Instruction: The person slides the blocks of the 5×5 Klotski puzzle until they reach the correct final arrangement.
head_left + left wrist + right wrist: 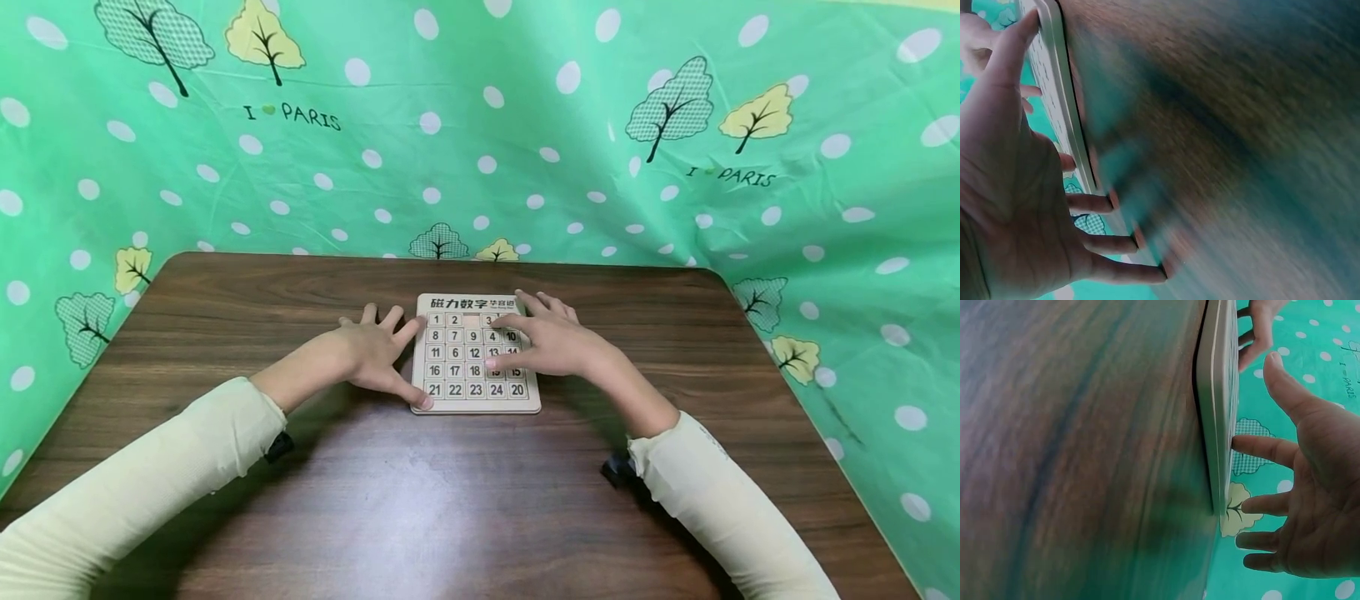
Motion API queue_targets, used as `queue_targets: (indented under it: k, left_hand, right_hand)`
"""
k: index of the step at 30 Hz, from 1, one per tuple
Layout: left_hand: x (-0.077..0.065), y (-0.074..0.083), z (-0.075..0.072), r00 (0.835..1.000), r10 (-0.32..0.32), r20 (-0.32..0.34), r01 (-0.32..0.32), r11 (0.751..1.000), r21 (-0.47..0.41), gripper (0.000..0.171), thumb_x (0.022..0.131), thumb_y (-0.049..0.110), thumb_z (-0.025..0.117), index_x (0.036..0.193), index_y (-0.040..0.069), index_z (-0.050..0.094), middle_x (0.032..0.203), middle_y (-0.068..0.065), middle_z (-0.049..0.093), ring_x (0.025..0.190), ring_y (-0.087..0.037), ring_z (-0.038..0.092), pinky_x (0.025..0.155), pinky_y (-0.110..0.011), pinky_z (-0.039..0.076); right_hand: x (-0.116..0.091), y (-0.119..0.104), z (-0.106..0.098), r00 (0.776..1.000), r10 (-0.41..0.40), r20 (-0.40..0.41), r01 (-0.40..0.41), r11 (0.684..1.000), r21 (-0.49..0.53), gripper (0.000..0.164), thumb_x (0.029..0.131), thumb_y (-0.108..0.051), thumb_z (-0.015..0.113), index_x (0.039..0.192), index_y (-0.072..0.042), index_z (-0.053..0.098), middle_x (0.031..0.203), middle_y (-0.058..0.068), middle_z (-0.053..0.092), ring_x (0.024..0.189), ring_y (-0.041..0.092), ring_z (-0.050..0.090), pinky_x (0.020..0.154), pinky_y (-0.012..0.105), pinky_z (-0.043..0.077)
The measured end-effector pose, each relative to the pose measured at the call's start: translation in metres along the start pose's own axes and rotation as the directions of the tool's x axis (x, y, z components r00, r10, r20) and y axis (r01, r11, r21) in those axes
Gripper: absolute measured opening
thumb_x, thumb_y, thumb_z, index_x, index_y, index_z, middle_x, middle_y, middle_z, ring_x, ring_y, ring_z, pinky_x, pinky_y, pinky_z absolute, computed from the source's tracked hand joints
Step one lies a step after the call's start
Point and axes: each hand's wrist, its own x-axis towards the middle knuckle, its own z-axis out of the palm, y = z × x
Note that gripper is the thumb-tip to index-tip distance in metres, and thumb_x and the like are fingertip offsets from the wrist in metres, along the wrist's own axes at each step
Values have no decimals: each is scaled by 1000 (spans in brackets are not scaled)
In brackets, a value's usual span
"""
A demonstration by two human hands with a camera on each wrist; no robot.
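A pale number sliding puzzle lies flat on the table, its numbered tiles in a square grid under a printed title. The top row has a gap between tile 2 and tile 3. My left hand is spread at the puzzle's left side, thumb on the lower left corner and other fingers on or near the left edge and tabletop. Over the right columns reaches my right hand, its index fingertip touching tile 3. In the right wrist view its thumb is raised off the board. This hand covers parts of some right-hand tiles.
The dark wood-grain table extends around the puzzle on all sides. Behind and beside it hangs a green curtain with white dots and printed trees. A small black object shows under the right sleeve, another under the left.
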Motion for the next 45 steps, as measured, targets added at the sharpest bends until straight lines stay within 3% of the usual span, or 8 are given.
queue_targets:
  k: [5,13,22,27,34,45]
  left_hand:
    - [2,1,2,1000,1,6,-2,1000,25,145,79,101,66,183,19,7,188,-29,15,167,-68,20,116,-93,36]
    - [1,1,3,1000,4,-7,-3,1000,13,143,79,101,67,183,20,10,186,-29,18,166,-68,22,116,-93,37]
    - [-1,-1,4,1000,2,-21,-2,1000,1,144,78,101,69,182,20,12,183,-28,25,165,-67,26,116,-93,37]
    - [-1,-2,4,999,3,-37,-4,999,-41,144,76,100,72,182,21,14,179,-26,29,164,-68,25,117,-93,35]
    - [-2,-2,4,997,-23,-79,9,985,-173,142,71,92,84,180,25,22,177,-23,32,166,-70,19,120,-94,28]
    - [-4,-2,7,994,-33,-104,14,983,-182,141,70,94,83,180,29,24,180,-22,31,168,-67,18,124,-92,26]
  right_hand:
    - [4,-5,6,1000,-16,16,16,1000,4,85,95,-76,76,168,-36,55,190,22,15,173,60,13,136,81,14]
    - [7,-7,11,999,-43,25,43,999,-5,88,96,-77,75,171,-38,50,189,25,16,172,61,13,135,83,15]
    - [-11,1,7,999,-46,13,45,999,14,89,96,-75,76,172,-38,48,190,21,14,173,60,13,134,84,13]
    - [-25,5,7,999,-34,7,34,999,9,85,95,-76,76,169,-39,54,191,18,13,173,59,11,134,84,13]
    - [-31,6,10,999,-48,-3,48,999,19,84,95,-79,75,166,-40,56,190,20,17,172,60,14,134,83,14]
    - [-19,4,9,999,-37,1,37,999,15,82,96,-74,76,166,-36,57,189,23,16,171,62,15,134,84,15]
